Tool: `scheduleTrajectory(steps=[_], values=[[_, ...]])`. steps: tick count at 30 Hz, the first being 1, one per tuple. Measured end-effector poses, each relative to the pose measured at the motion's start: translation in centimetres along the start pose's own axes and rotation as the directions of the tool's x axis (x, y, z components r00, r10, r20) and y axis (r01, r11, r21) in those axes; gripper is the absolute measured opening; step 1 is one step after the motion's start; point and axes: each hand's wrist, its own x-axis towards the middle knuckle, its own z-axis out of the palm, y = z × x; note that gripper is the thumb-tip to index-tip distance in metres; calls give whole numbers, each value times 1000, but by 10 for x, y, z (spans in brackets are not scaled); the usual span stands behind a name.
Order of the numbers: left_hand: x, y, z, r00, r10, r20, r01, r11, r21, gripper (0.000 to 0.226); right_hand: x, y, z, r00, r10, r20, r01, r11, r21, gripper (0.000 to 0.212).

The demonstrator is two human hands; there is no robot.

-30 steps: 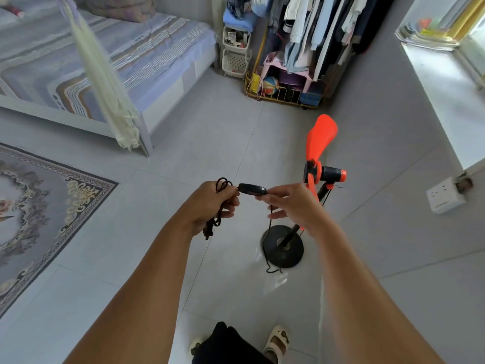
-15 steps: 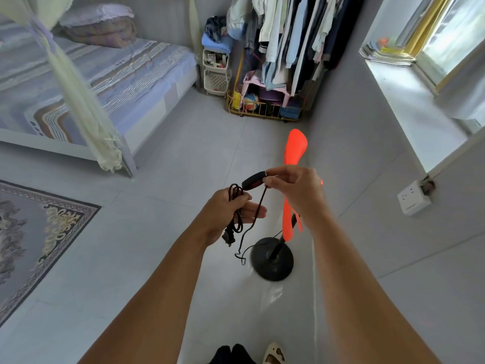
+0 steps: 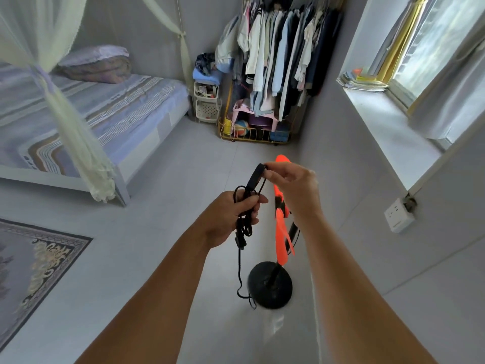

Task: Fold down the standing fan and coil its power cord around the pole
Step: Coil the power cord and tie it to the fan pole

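Note:
The standing fan has orange blades [image 3: 282, 237], a thin black pole [image 3: 276, 271] and a round black base [image 3: 270, 285] on the floor. My right hand [image 3: 294, 187] hides the fan's head. My left hand [image 3: 231, 219] is shut on a bundle of looped black power cord [image 3: 242, 222], with the plug hanging just below the fist. My right hand pinches the cord's black inline switch [image 3: 256, 177] above the left hand. A loose length of cord drops from the bundle to the floor beside the base.
A bed [image 3: 105, 114] with a mosquito net stands at the left. A clothes rack [image 3: 278, 61] over a yellow wire basket fills the far corner. A patterned rug [image 3: 34, 261] lies at the left, a wall socket [image 3: 399, 215] at the right below the window sill.
The camera has tilted upward, showing more of the room. My right hand has lifted the switch higher above the left hand, and the cord bundle has grown in the left fist.

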Motion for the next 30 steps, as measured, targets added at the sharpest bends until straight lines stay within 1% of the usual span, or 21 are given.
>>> scheduleTrajectory(steps=[3, 5, 8, 10, 13, 15, 16, 18, 20, 23, 26, 28, 30], values=[[6, 16, -1, 997, 59, -56, -58, 998, 26, 21, 5, -9, 2, 998, 57, 42, -58, 998, 38, 18], [11, 31, -3, 992, 105, -70, -107, 994, -32, 20, 7, -16, 4, 987, 119, 109, -125, 991, 47, 20], [18, 54, -5, 980, 177, -88, -188, 972, -142, 20, 3, -26, 8, 952, 180, 248, -207, 974, 87, 31], [21, 68, -7, 971, 218, -99, -232, 959, -162, 20, 0, -30, 10, 923, 196, 330, -233, 970, 76, 37], [24, 87, -8, 958, 267, -103, -283, 933, -221, 18, -3, -35, 11, 878, 205, 432, -263, 962, 79, 40], [25, 98, -7, 951, 288, -109, -306, 920, -243, 19, -4, -36, 10, 877, 188, 441, -239, 969, 60, 40], [26, 102, -6, 950, 293, -108, -311, 916, -253, 19, -5, -37, 9, 880, 175, 442, -211, 977, 33, 36], [25, 109, -5, 949, 296, -106, -314, 907, -281, 20, -5, -35, 6, 872, 153, 465, -138, 988, -67, 25], [25, 113, -7, 949, 296, -107, -315, 908, -277, 21, -8, -29, 2, 853, 134, 504, -70, 987, -143, 19], [25, 110, -11, 954, 275, -122, -291, 946, -141, 21, -12, -14, -6, 868, 131, 478, -10, 969, -248, 15], [24, 101, -16, 955, 240, -173, -227, 970, 91, 20, -9, 4, -15, 884, 181, 430, 13, 912, -410, 7], [21, 94, -19, 960, 218, -174, -174, 956, 236, 21, -8, 10, -18, 887, 221, 406, -5, 883, -470, 5], [20, 87, -21, 967, 191, -168, -120, 925, 360, 22, -6, 12, -22, 901, 229, 369, -7, 856, -517, 5]])
